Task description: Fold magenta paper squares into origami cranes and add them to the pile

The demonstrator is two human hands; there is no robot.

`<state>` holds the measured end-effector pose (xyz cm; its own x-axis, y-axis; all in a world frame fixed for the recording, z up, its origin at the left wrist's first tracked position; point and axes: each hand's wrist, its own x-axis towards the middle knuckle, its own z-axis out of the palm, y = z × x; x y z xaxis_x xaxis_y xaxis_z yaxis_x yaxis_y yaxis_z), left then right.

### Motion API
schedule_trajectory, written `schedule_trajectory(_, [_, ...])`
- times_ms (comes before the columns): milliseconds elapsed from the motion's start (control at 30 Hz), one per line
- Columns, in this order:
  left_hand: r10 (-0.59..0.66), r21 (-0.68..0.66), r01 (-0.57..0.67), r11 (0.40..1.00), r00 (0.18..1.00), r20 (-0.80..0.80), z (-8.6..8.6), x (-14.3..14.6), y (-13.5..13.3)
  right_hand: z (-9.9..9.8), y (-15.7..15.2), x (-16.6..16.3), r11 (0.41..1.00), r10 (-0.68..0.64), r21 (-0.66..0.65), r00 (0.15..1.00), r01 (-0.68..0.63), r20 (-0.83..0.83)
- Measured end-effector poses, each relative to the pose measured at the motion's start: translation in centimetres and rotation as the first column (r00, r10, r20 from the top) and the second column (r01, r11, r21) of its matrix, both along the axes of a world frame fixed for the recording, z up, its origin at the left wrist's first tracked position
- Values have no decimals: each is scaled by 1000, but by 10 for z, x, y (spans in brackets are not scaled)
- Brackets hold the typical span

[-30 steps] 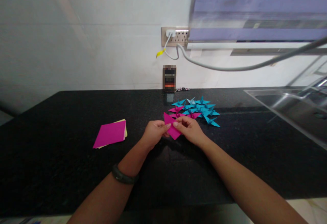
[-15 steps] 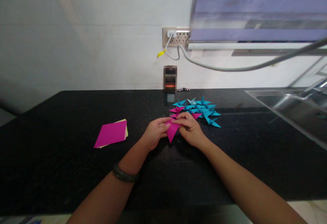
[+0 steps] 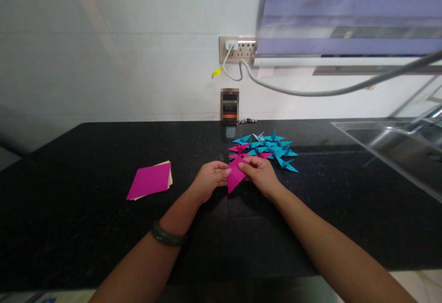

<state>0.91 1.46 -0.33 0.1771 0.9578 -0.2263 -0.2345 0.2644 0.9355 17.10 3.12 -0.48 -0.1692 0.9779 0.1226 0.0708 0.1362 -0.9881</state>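
Note:
A folded magenta paper (image 3: 235,178), roughly triangular with a point toward me, is held between both hands just above the black counter (image 3: 86,211). My left hand (image 3: 209,179) pinches its left side with fingers closed. My right hand (image 3: 261,175) pinches its upper right edge, fingers closed too. Just behind the hands lies a cluster of finished paper cranes (image 3: 267,148), several blue and a few magenta.
A stack of square sheets (image 3: 150,181), magenta on top with yellow beneath, lies to the left. A small dark box (image 3: 229,106) stands against the wall under a socket strip (image 3: 238,49) with cables. A steel sink (image 3: 390,144) is at the right.
The magenta paper has been turned between my hands, its point now toward me. My right hand shifted from on top of it to its upper right edge.

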Motion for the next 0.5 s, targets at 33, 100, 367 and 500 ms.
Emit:
schedule_trajectory(33, [9,-5,-9,1000,1000,-12,0,0,0,-1,1,0,1000,-13,7,1000,13,-13])
schedule_trajectory(100, [7,-7,-8,1000,999,-33,-1,-2,1,-3,3,1,999,-31,23,999,32,-37])
schedule_trajectory(367, [-18,18,18,1000,999,-27,-1,-2,2,-1,5,8,957,61,271,988,-98,142])
schedule_trajectory(500, [-12,3,12,1000,1000,12,2,0,1,-2,8,11,849,132,477,966,-227,224])
